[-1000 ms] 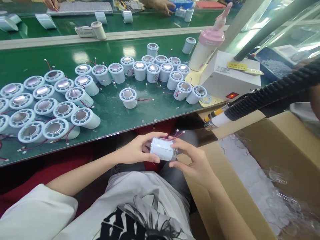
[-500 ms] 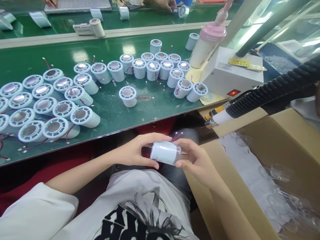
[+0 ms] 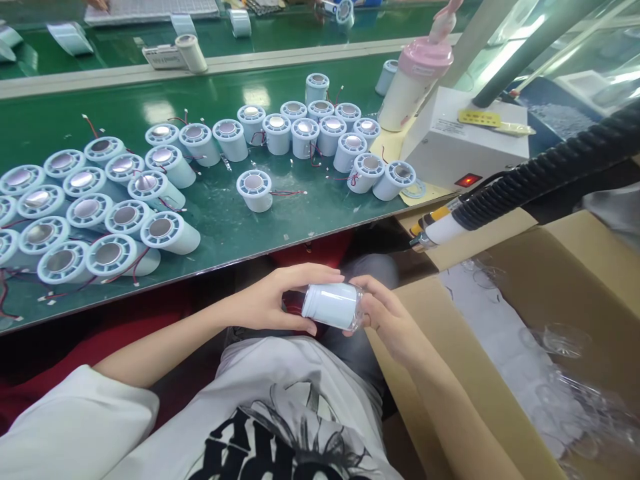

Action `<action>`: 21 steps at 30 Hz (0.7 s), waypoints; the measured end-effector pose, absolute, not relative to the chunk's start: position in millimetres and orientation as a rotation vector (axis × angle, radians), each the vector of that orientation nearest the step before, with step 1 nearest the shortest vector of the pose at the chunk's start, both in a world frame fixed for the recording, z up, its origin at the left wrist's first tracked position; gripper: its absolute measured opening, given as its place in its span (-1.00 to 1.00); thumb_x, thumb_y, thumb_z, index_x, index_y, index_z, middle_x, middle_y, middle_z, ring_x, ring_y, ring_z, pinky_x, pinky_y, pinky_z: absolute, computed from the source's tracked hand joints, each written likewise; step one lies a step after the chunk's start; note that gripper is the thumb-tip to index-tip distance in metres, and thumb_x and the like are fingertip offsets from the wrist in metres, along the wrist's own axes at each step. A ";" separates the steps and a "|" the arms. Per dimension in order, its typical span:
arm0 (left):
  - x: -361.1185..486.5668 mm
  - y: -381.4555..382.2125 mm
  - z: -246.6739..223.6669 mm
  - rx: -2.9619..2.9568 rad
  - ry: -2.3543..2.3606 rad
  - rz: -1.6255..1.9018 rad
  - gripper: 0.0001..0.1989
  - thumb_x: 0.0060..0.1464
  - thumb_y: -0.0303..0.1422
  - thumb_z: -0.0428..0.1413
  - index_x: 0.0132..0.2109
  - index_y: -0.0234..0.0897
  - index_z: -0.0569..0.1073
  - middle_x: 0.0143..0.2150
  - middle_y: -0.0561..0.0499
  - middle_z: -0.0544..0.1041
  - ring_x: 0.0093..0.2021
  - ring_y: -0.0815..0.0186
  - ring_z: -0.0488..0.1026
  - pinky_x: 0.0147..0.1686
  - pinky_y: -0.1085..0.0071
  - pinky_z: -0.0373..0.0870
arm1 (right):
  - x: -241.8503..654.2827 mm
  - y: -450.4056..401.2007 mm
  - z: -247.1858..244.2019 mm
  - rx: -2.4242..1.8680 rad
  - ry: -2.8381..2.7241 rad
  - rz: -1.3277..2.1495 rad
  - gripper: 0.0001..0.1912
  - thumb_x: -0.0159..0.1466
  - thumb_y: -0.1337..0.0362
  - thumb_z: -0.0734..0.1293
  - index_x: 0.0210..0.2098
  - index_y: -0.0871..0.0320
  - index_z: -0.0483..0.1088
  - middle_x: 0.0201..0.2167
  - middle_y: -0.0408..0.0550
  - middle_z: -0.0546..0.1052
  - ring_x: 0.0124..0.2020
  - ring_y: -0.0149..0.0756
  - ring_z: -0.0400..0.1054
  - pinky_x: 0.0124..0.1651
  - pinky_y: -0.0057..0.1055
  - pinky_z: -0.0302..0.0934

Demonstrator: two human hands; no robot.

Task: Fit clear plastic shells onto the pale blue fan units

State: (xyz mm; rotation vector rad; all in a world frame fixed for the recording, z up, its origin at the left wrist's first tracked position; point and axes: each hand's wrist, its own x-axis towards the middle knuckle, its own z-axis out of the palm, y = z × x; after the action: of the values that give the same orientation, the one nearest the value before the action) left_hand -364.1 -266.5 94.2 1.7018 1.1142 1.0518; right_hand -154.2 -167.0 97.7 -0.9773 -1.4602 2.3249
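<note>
A pale blue cylinder (image 3: 331,305) lies on its side between my two hands, above my lap, with clear plastic around it. My left hand (image 3: 280,299) holds its left end, the thumb below and the fingers above. At the right end my right hand (image 3: 387,313) has its fingers bent against the clear plastic. Just beyond, on the green table (image 3: 220,230), one cylinder with red wires (image 3: 255,191) stands apart from the others. The wires of the held cylinder do not show now.
Many similar cylinders (image 3: 111,257) stand at the left and centre. To the right are a pink-lidded bottle (image 3: 420,73), a white device (image 3: 463,143) with a red light, a black ribbed hose (image 3: 540,170) and a cardboard box (image 3: 450,373) with clear plastic pieces.
My right fingers have curled in closer around the plastic at the cylinder's right end. The wires above the cylinder have gone from sight. A person's hand at the top has left the view.
</note>
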 end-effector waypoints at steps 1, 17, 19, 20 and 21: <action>-363.9 -266.7 94.2 1.700 1.111 1.053 -0.23 -0.10 -0.38 0.32 0.27 -0.11 0.24 0.26 -0.17 0.30 0.26 0.09 0.25 0.22 0.18 0.24 | -154.8 -167.4 96.9 -0.998 -1.439 2.350 -0.51 0.08 -0.12 0.40 -0.24 0.13 0.28 -0.51 -0.20 0.48 -0.55 -0.40 0.41 -0.51 -0.48 0.39; -362.5 -268.2 94.2 1.726 1.068 1.091 -0.20 -0.13 -0.47 0.33 0.26 -0.07 0.24 0.26 -0.17 0.29 0.26 0.07 0.24 0.23 0.13 0.21 | -165.7 -174.4 102.0 -1.227 -1.096 2.825 -0.32 0.39 -0.05 -0.16 -0.41 0.24 0.36 -0.73 -0.06 0.44 -0.80 -0.48 0.28 -0.79 -0.68 0.11; -360.6 -269.7 96.2 1.678 1.077 1.091 -0.27 -0.10 -0.47 0.31 0.23 -0.09 0.29 0.23 -0.18 0.31 0.22 0.08 0.28 0.15 0.18 0.31 | -165.8 -175.0 101.0 -1.225 -1.123 2.855 -0.25 0.37 -0.10 -0.19 -0.49 0.24 0.36 -0.74 -0.06 0.41 -0.81 -0.50 0.26 -0.80 -0.68 0.07; -359.3 -270.7 97.6 1.633 1.088 1.089 -0.31 -0.08 -0.46 0.30 0.21 -0.11 0.31 0.22 -0.19 0.31 0.21 0.08 0.29 0.11 0.21 0.36 | -165.3 -175.8 99.4 -1.203 -1.173 2.845 -0.23 0.35 -0.15 -0.19 -0.52 0.24 0.35 -0.74 -0.07 0.40 -0.81 -0.50 0.24 -0.81 -0.68 0.06; -358.1 -271.7 99.1 1.577 1.102 1.090 -0.34 -0.06 -0.44 0.29 0.20 -0.12 0.31 0.21 -0.18 0.31 0.20 0.09 0.30 0.07 0.25 0.40 | -164.2 -176.8 97.1 -1.172 -1.251 2.803 -0.22 0.33 -0.18 -0.17 -0.54 0.23 0.34 -0.75 -0.08 0.38 -0.81 -0.49 0.23 -0.81 -0.66 0.05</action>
State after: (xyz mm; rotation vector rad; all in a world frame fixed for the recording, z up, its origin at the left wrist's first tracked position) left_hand -358.1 -271.7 99.1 1.5766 1.1024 1.0899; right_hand -164.2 -176.8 97.1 -1.1725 -1.2508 2.8033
